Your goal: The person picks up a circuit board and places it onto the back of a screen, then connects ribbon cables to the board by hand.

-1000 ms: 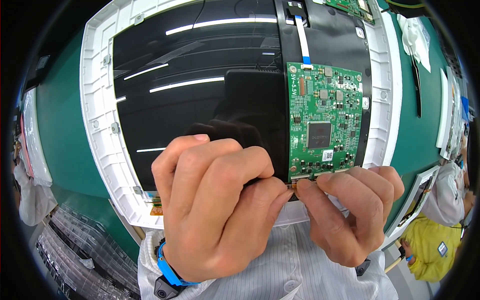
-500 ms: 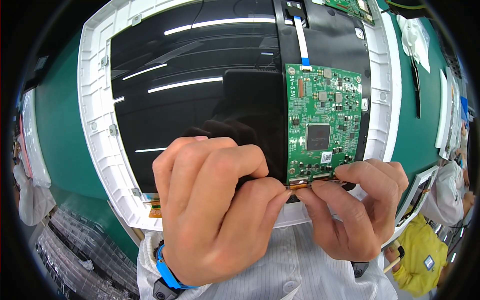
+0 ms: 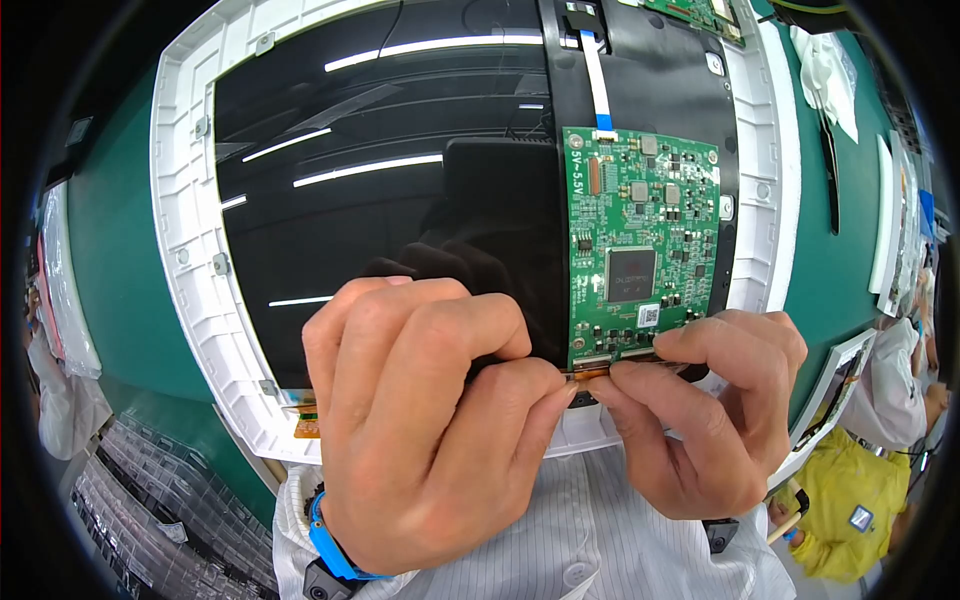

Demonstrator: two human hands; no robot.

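A glossy black display panel (image 3: 340, 235) lies in a white plastic frame (image 3: 178, 225) before me. On its right part sits a green circuit board (image 3: 632, 232) with a large black chip; a white flat ribbon cable (image 3: 597, 85) with blue ends joins its top edge. My left hand (image 3: 430, 410) is closed, its thumb and index finger pinching an orange-brown flex cable (image 3: 592, 375) at the board's bottom edge. Beside it my right hand (image 3: 705, 415) pinches the same flex cable with thumb and fingers. The fingertips partly hide the connector there.
A green work table (image 3: 125, 270) carries the frame. Clear plastic trays (image 3: 140, 490) are at lower left. At right are black tweezers (image 3: 832, 180), a white bag (image 3: 822, 75) and a smaller white frame (image 3: 825, 405). A person in yellow (image 3: 845, 505) is at lower right.
The panel, frame and board have shifted slightly left in view. My right fingertips have moved a little left, nearer to my left ones, along the flex cable.
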